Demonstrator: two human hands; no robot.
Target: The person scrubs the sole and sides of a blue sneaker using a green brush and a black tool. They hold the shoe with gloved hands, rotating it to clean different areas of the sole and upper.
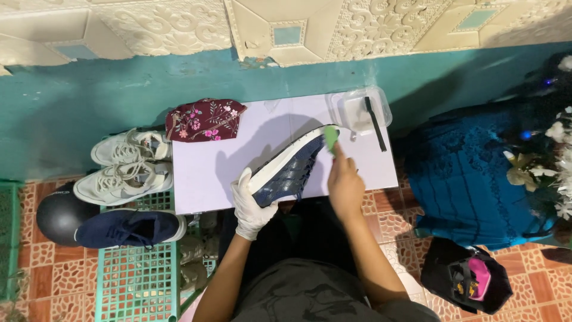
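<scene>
My left hand (251,204), in a white glove, grips the heel of a dark blue sneaker (293,169) with a white sole, held tilted above a low white table (202,170). My bare right hand (344,186) holds a small green brush or sponge (331,138) pressed against the toe end of the sneaker's sole. The shoe lies on its side, sole edge facing up.
A clear plastic tub (358,108) with liquid and a black brush stands at the table's far right. A floral cloth (204,120) lies at its far left. White sneakers (125,167), a blue sneaker (131,228), a black ball and a green crate sit left. Blue fabric and a black bag lie right.
</scene>
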